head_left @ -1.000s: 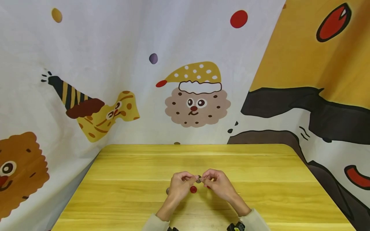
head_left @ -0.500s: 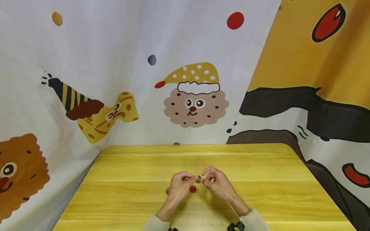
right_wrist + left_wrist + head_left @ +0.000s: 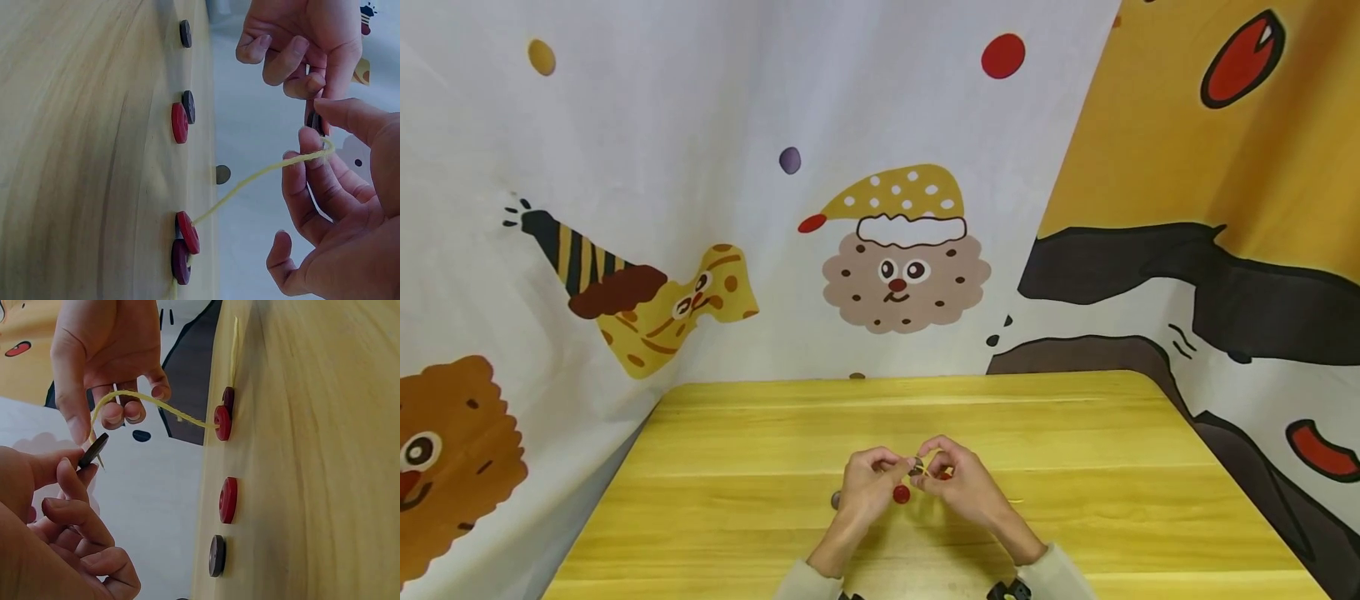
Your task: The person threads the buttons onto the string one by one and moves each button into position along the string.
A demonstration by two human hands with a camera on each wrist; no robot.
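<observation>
On the yellow wooden table (image 3: pixel 715 500), both hands meet just above its middle. The left hand (image 3: pixel 865 487) pinches a dark button (image 3: pixel 92 450) between thumb and fingers. At its 3 o'clock, the right hand (image 3: pixel 962 483) pinches yellow yarn (image 3: pixel 156 403), which runs to a red button (image 3: pixel 222 422) lying on the table. Another red button (image 3: pixel 228 500) and a dark one (image 3: pixel 217 555) lie nearby.

Both hands raised, fingertips meeting; left hand (image 3: pixel 867 483) pinching, right hand (image 3: pixel 958 482) pinching, other fingers curled.
</observation>
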